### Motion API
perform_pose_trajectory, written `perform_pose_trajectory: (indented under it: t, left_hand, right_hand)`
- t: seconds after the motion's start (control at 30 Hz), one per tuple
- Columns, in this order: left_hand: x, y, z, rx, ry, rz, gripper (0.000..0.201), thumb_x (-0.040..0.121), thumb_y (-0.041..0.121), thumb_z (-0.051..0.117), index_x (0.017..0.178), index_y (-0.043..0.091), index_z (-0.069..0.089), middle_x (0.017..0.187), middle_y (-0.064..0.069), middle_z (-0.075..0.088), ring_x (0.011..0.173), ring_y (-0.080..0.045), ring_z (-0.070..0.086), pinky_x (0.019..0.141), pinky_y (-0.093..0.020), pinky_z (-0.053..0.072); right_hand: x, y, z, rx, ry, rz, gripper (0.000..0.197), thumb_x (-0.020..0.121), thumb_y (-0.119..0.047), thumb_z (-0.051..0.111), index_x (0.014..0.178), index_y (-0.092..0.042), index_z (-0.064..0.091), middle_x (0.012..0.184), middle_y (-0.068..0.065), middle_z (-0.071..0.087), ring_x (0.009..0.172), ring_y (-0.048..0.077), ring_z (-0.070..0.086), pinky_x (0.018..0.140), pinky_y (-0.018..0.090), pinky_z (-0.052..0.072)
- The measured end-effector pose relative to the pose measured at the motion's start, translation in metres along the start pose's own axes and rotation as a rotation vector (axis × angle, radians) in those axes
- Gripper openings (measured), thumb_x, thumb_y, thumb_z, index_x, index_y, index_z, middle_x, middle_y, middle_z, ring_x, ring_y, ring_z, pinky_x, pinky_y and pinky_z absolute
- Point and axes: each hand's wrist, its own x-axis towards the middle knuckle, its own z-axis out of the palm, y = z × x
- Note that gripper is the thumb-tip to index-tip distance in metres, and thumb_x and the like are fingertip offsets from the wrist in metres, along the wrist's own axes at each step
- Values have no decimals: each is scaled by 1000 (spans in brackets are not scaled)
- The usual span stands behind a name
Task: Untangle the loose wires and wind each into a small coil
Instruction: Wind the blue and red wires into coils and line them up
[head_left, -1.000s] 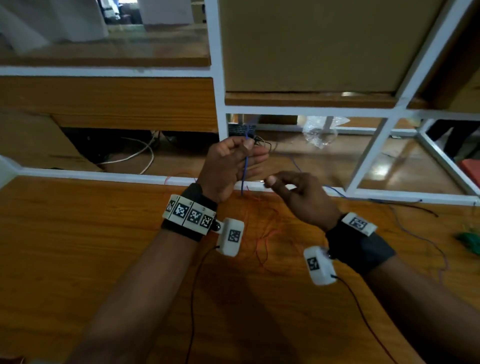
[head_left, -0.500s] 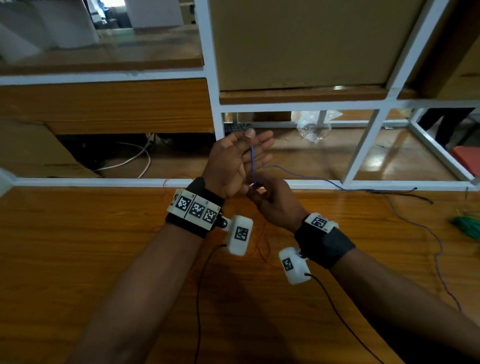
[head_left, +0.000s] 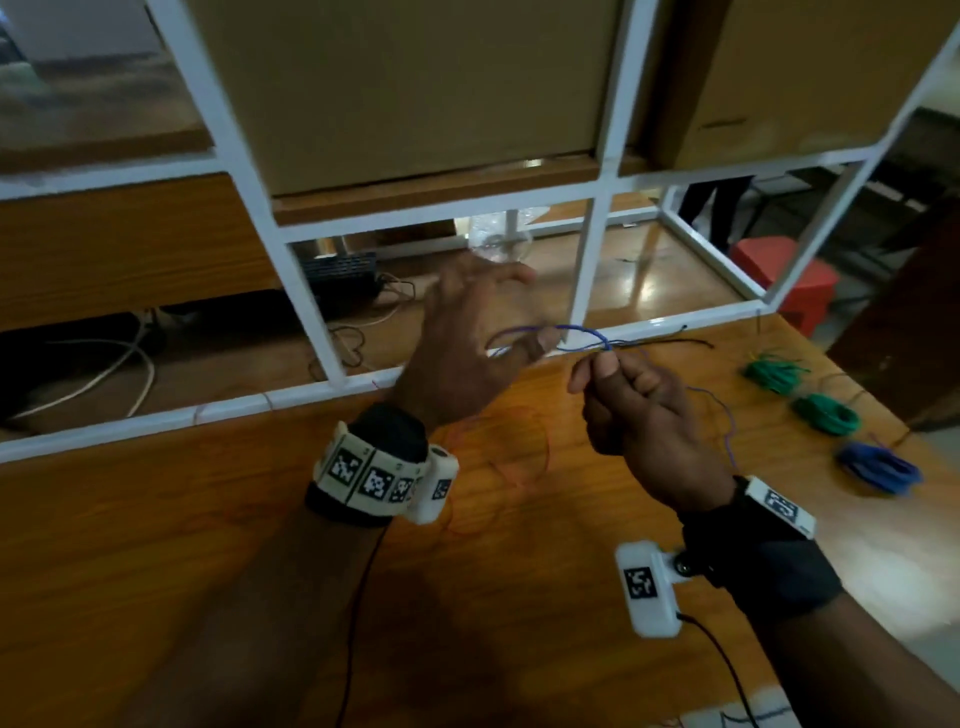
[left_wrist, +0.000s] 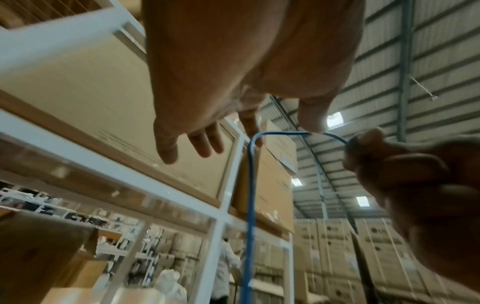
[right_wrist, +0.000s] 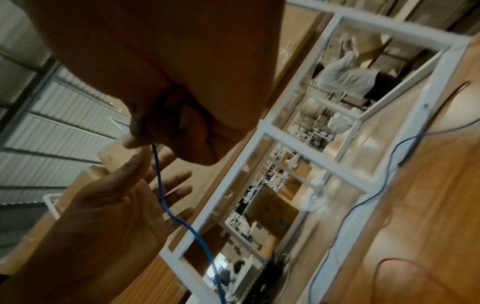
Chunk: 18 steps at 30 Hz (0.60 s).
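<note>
A thin blue wire (head_left: 571, 328) arcs between my two hands above the wooden table (head_left: 156, 545). My left hand (head_left: 483, 322) is raised with fingers spread and straight, and the wire runs over its thumb (left_wrist: 311, 121) and bends down past the palm as a long blue wire (left_wrist: 249, 185). My right hand (head_left: 597, 364) pinches the wire between thumb and forefinger just right of the left hand. That pinch on the blue wire (right_wrist: 159, 174) also shows in the right wrist view, with the left palm (right_wrist: 111, 201) open behind it. The wire's tail (head_left: 727, 415) trails over the table.
A loose red wire (head_left: 519, 457) lies on the table under my hands. A black wire (head_left: 675, 342) runs along the white frame (head_left: 332, 384). Two green coils (head_left: 774, 371) (head_left: 826, 413) and a blue coil (head_left: 878, 467) sit at the table's right edge.
My right hand has pulled the blue wire from under the left palm out to the right. The left hand has spread its fingers. The view has swung right, showing the wound coils.
</note>
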Motion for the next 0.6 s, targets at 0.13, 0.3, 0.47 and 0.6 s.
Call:
perform_pose_trajectory:
  t: [0.13, 0.3, 0.47, 0.6]
  left_hand:
    - [-13, 24, 59, -92, -280, -79, 34, 101, 47, 50, 124, 27, 64, 114, 9, 67, 108, -9, 59, 94, -42, 49]
    - [-36, 53, 80, -752, -219, -311, 13, 89, 14, 71, 100, 8, 74, 66, 0, 59, 52, -12, 47, 49, -26, 40]
    - [-36, 83, 70, -699, -195, -362, 12, 86, 15, 77, 94, 6, 77, 61, 2, 62, 47, -12, 45, 45, -23, 35]
    - [-20, 103, 95, -356, -107, -290, 12, 88, 21, 77, 94, 11, 79, 78, 8, 75, 67, 0, 65, 62, -14, 49]
  right_hand:
    - [-29, 1, -35, 181, 99, 102, 45, 111, -40, 37, 95, -9, 66, 58, -1, 18, 47, 12, 14, 48, 30, 12]
    - [-77, 3, -82, 247, 131, 148, 37, 107, -37, 44, 87, -12, 63, 57, -2, 17, 48, 14, 8, 47, 27, 15]
    - [-104, 6, -106, 125, 94, 230, 40, 110, -35, 44, 82, -11, 60, 56, 0, 27, 49, 17, 13, 49, 29, 19]
    - [-121, -6, -111, 297, -2, 312, 32, 107, -30, 48, 90, -8, 64, 66, 8, 53, 53, 22, 47, 56, 34, 41]
